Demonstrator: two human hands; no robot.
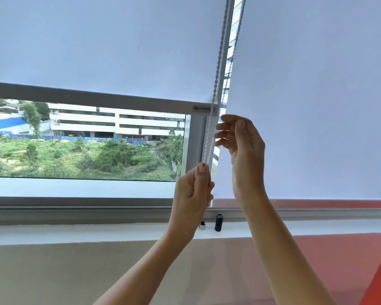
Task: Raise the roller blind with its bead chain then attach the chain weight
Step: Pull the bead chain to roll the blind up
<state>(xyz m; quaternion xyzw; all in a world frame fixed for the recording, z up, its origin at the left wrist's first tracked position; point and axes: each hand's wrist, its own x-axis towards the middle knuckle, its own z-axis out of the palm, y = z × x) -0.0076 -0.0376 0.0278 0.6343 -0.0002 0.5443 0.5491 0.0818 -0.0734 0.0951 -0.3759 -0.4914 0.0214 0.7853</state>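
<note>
A pale roller blind point(101, 47) covers the upper part of the left window, its grey bottom bar point(86, 99) partway up the glass. The bead chain point(217, 69) hangs along the blind's right edge. My left hand point(193, 194) is closed around the chain below the bar. My right hand point(240, 148) is higher, fingers spread and curled next to the chain, just under the bar's end. A dark cylindrical chain weight point(218, 222) stands on the sill below my hands, with a small silver piece point(202, 226) beside it.
A second blind point(317, 95) hangs fully down over the right window. A white sill point(97, 234) runs across under the frame. Beneath it are a beige wall point(64, 276) and a red wall section point(339, 260). Buildings and greenery show through the glass.
</note>
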